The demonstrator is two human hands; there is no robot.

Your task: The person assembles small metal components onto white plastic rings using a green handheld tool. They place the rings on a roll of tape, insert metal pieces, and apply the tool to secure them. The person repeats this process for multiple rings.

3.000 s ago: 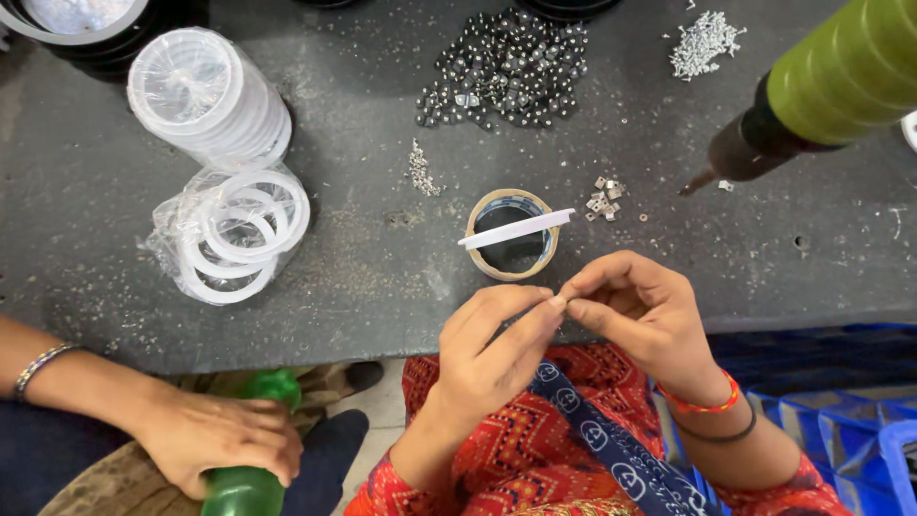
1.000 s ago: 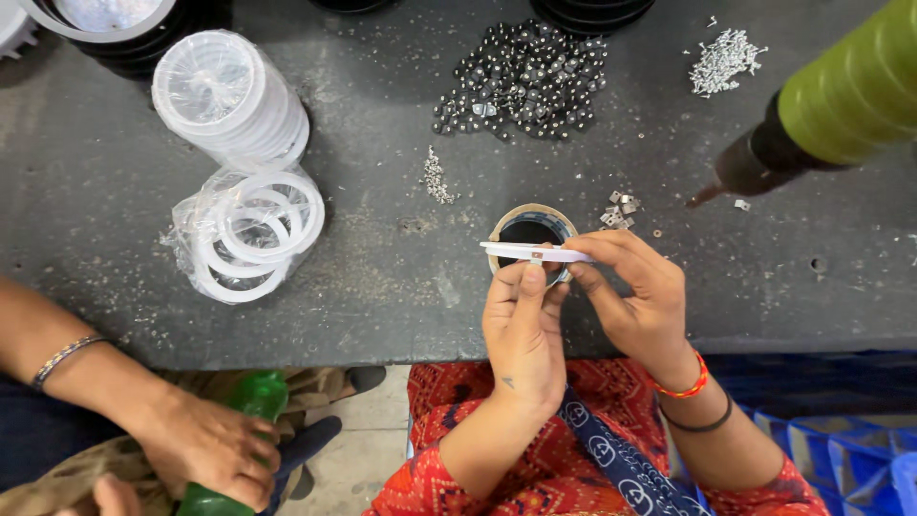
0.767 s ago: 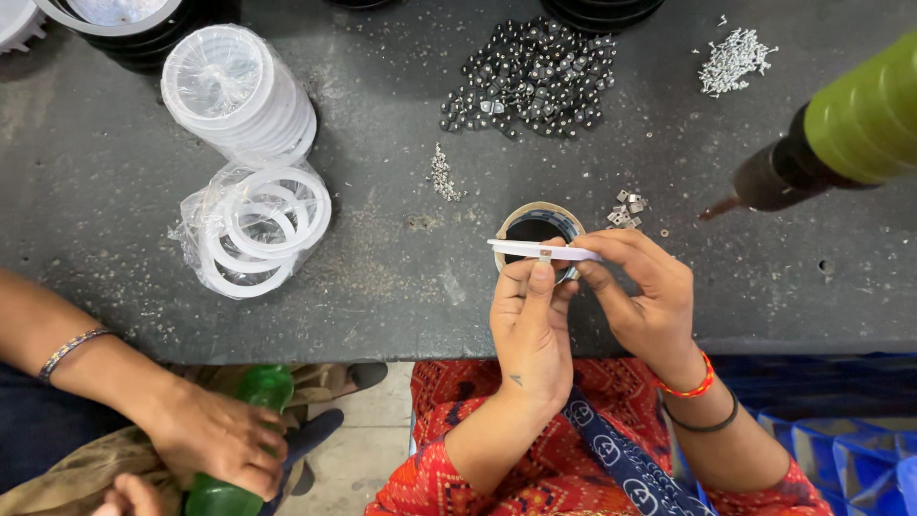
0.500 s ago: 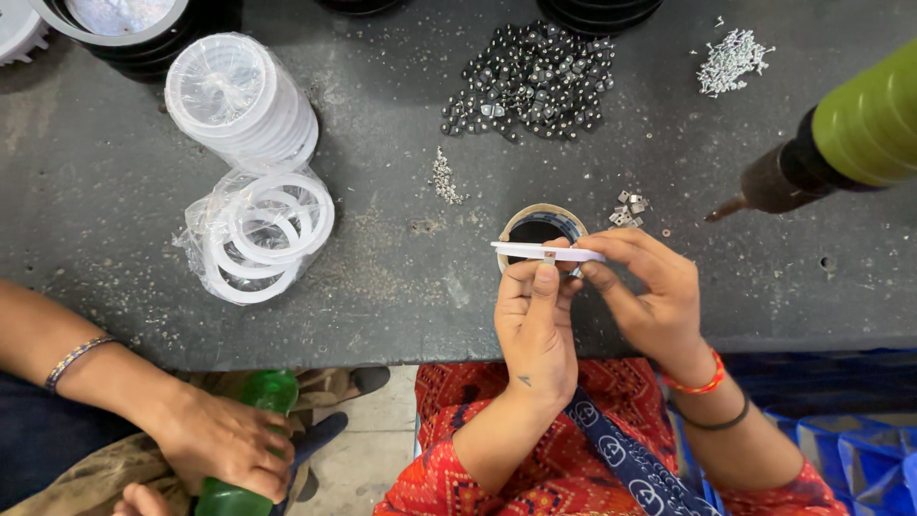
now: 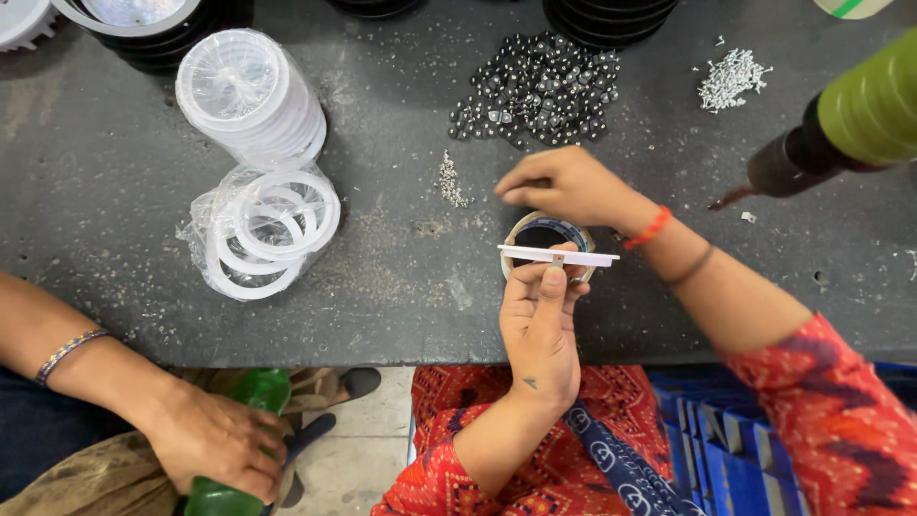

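Observation:
My left hand (image 5: 540, 320) pinches a thin white strip (image 5: 559, 256) by its middle and holds it level over a small round tape roll (image 5: 546, 234) on the grey table (image 5: 401, 248). My right hand (image 5: 564, 184) has let go of the strip and reaches forward over the table, fingers loosely curled and holding nothing that I can see. It hovers just short of a pile of small dark studs (image 5: 535, 88). A red thread band and a dark bangle sit on my right wrist.
A stack of clear plastic lids (image 5: 250, 96) and a bag of white rings (image 5: 267, 234) lie at left. Small silver screws (image 5: 731, 78) lie at right beside a green-handled power driver (image 5: 841, 124). Another person's hand (image 5: 215, 440) grips a green bottle (image 5: 239, 449) at lower left.
My right hand released the strip and moved forward towards the dark studs. My left hand keeps the strip over the tape roll.

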